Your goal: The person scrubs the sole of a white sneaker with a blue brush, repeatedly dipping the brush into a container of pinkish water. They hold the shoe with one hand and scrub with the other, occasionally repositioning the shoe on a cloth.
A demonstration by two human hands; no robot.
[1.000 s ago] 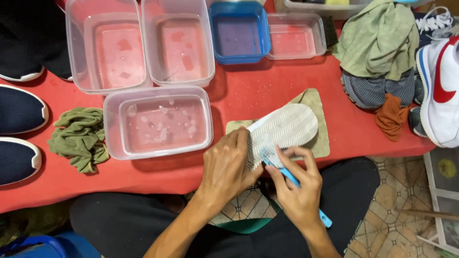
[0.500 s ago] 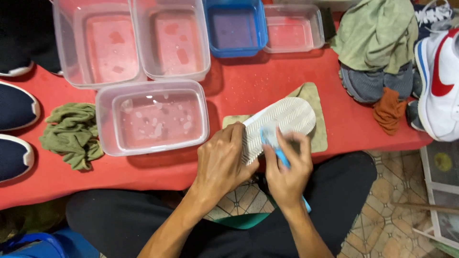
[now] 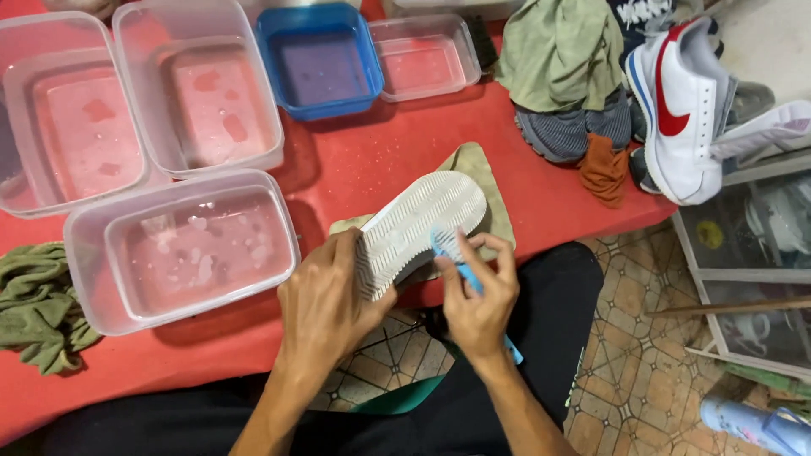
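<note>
On the red counter [image 3: 541, 198], a white shoe [image 3: 420, 226] is held sole-up under a blue brush [image 3: 456, 257].

At nine o'clock lies a crumpled green rag [image 3: 34, 306]; beside it a clear tub [image 3: 182, 249] holds soapy water, near enough for dipping. The left hand [image 3: 325, 306] is clamped round the shoe's heel, seemingly to steady it on the olive cloth [image 3: 481, 181], which catches drips. The right hand [image 3: 480, 297] is closed on the brush handle, bristles touching the sole. At two o'clock sits a white sneaker [image 3: 680, 110].
</note>
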